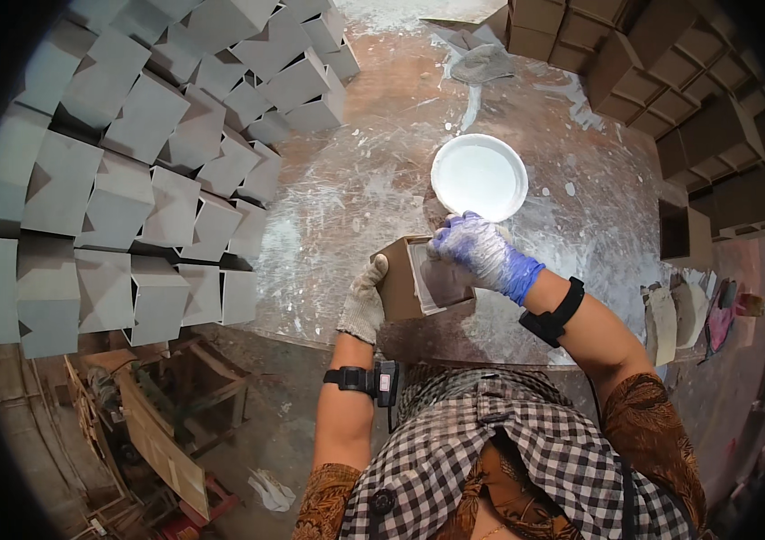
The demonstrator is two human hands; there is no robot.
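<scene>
A small open brown box is held tilted above the table's near side. On its left wall my left hand, in a white knit glove, is closed with the thumb at the upper edge. White smears show on the panel facing right. My right hand, in a purple glove caked with white, has its fingers curled together at the box's upper right edge. Whatever those fingers may grip is hidden beneath them. Just beyond the right hand stands a round white tub of white liquid, likely paint.
Rows of stacked white-coated boxes fill the left. Uncoated brown boxes are piled at the far right. A crumpled cloth lies at the back of the stained table. Gloves or rags hang at the right edge.
</scene>
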